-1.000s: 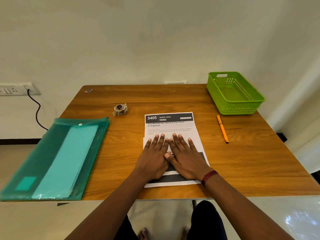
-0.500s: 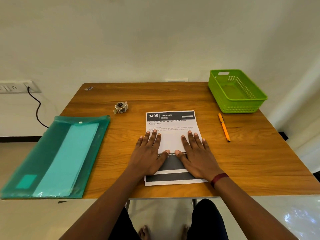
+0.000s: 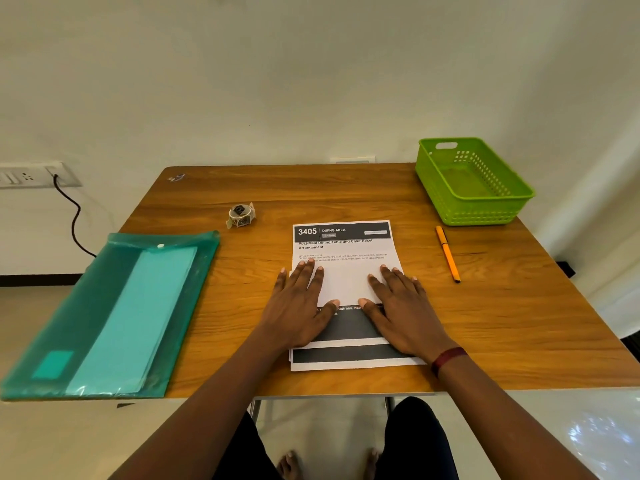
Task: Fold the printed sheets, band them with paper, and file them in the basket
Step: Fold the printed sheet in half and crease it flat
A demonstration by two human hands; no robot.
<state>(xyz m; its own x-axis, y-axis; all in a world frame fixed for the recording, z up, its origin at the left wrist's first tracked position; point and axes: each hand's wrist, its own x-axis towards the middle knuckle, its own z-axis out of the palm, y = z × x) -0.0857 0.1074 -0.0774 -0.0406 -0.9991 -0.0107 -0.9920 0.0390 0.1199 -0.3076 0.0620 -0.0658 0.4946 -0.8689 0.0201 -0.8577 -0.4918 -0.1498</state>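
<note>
A small stack of printed sheets [image 3: 343, 251] lies near the front middle of the wooden table [image 3: 311, 192], its near part folded up over itself so a white flap covers the middle. My left hand [image 3: 299, 306] presses flat on the flap's left side, fingers straight. My right hand [image 3: 401, 306] presses flat on its right side. An empty green basket [image 3: 474, 209] stands at the back right corner. The teal folder [image 3: 104, 317] at the left holds lighter teal paper strips.
An orange pen [image 3: 447, 253] lies right of the sheets. A small roll of stickers [image 3: 241, 215] sits behind and left of them. A wall socket with a black cable [image 3: 71, 216] is at the far left. My legs show under the table's front edge.
My hands slid apart from the middle of the folded flap toward its left and right edges, flattening it. The sheets stayed where they were.
</note>
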